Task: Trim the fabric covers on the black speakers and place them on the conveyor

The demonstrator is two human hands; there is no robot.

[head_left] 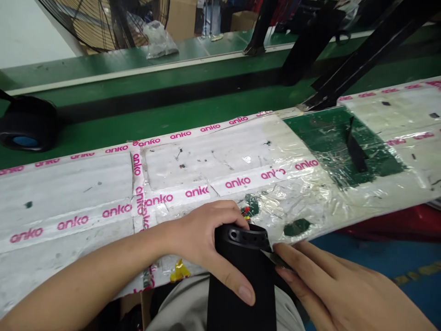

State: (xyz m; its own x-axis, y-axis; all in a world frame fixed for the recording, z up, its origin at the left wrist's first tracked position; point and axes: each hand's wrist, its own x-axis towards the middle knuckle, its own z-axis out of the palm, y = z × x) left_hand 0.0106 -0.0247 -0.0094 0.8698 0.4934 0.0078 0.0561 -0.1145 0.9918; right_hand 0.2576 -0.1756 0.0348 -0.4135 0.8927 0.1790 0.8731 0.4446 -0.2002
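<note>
My left hand (213, 243) is wrapped round the upper end of a long black plastic part (237, 271), its thumb across the near face. The part stands over my lap at the table's front edge. A curved black rim with a row of small holes (248, 236) tops it. Close against the right side of that rim, my right hand (337, 285) pinches a thin, flat, dark strip like a blade (280, 261) between thumb and fingers. Its kind is not clear, and the palm hides its far end. The lower end of the black part leaves the view.
The white-covered worktop (193, 165) bears pink-lettered tape and clear film. A black strip (356, 147) lies on its green patch at right. Behind runs a green belt (138, 110) with a black wheel (27, 123). A slanted black post (365, 55) rises at right. A fan (110, 23) stands behind.
</note>
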